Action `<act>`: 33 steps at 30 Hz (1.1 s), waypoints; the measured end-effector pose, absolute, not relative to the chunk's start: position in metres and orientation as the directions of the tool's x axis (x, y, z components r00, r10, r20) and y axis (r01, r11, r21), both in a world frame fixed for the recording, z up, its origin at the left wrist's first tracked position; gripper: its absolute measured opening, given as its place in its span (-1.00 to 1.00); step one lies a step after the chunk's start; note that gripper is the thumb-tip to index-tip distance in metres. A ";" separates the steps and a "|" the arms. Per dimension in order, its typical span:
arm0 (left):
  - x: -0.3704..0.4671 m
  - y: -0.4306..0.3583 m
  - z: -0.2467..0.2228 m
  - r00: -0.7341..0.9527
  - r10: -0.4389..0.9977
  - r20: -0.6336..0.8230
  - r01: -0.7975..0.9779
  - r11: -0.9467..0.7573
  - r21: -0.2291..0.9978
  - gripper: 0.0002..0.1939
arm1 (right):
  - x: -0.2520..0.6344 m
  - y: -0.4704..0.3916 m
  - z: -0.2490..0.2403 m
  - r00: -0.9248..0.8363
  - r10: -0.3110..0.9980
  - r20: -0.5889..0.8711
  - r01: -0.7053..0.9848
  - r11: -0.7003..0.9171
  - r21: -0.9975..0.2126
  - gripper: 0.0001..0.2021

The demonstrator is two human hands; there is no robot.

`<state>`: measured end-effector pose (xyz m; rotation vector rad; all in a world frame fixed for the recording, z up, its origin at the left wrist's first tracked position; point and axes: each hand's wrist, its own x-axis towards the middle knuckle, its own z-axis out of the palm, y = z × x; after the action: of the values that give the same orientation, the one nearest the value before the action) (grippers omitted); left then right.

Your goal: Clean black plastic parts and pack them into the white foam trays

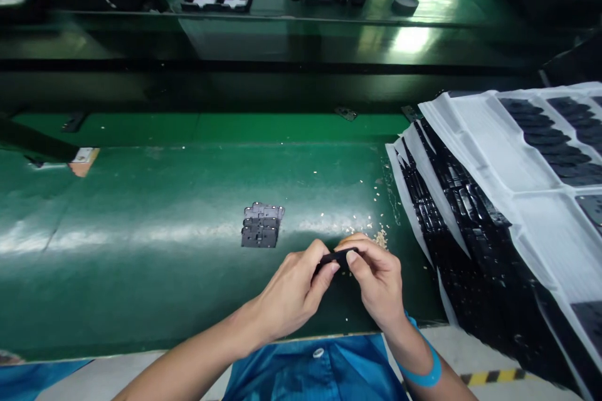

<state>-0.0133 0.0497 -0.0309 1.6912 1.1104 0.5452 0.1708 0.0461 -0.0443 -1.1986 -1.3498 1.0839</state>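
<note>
one thin black piece is held between both hands, above the green bench top near its front edge. the left hand is nearly closed, its thumb and curled forefinger pinching the piece's left end. the right hand is narrowed on the other end, thumb pressed to the near side and fingers bent behind. just beyond the right hand lies a small heap of pale bits; overlapping dark plates lie left of the piece, apart from both hands.
</note>
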 end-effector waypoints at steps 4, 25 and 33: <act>-0.015 0.051 -0.029 0.472 0.867 -0.161 0.409 -0.054 0.911 -0.80 | 0.170 0.044 -0.045 -0.015 0.993 0.118 0.122 0.119 -0.985 -0.79; -0.029 0.046 -0.019 0.470 0.871 -0.141 0.210 0.045 0.977 -0.67 | 0.185 0.041 -0.026 -0.211 0.976 0.062 0.288 0.122 -0.950 -0.72; -0.027 0.041 -0.040 0.387 0.922 0.000 0.100 -0.042 0.994 -0.65 | 0.177 0.031 -0.024 -0.215 0.966 0.145 0.227 0.194 -0.954 -0.77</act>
<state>-0.0267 0.0412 -0.0405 1.4634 0.9734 0.8730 0.1771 0.0313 -0.0244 -1.1556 -1.6167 1.0907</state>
